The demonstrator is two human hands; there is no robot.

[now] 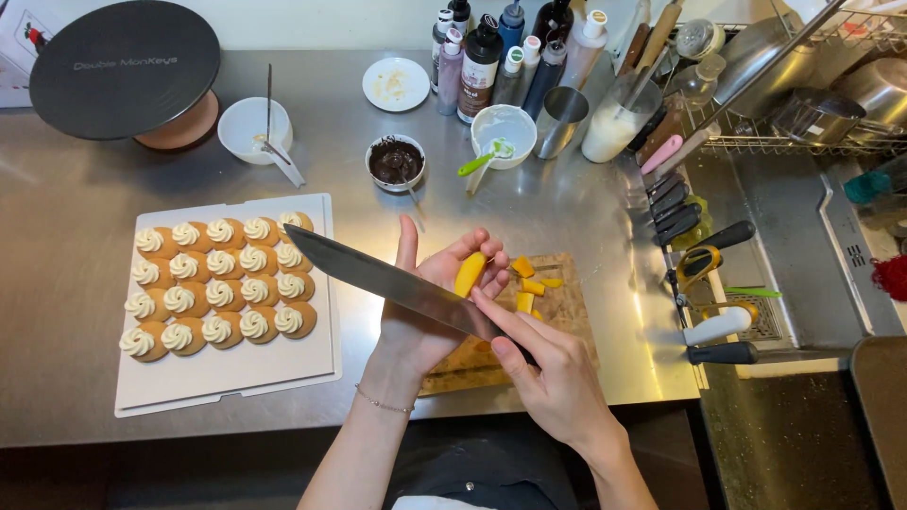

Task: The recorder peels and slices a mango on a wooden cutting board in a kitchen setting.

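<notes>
While left hand point(430, 302) fingers pinch a yellow fruit slice point(469, 273), right hand point(553, 373) fingers clamp the knife point(387, 280) near dark, white-capped bottles point(482, 59).

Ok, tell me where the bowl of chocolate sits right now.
In the head view, the bowl of chocolate sits centre-back on the steel counter, between two white bowls, just beyond the left hand.

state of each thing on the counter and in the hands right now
left hand: palm up, holding a mango slice
right hand: gripping a knife, blade over the left palm
mango pieces: cut, on the board
cookies: topped with piped cream, in rows on a tray
chocolate bowl: filled
cake stand: bare
</notes>
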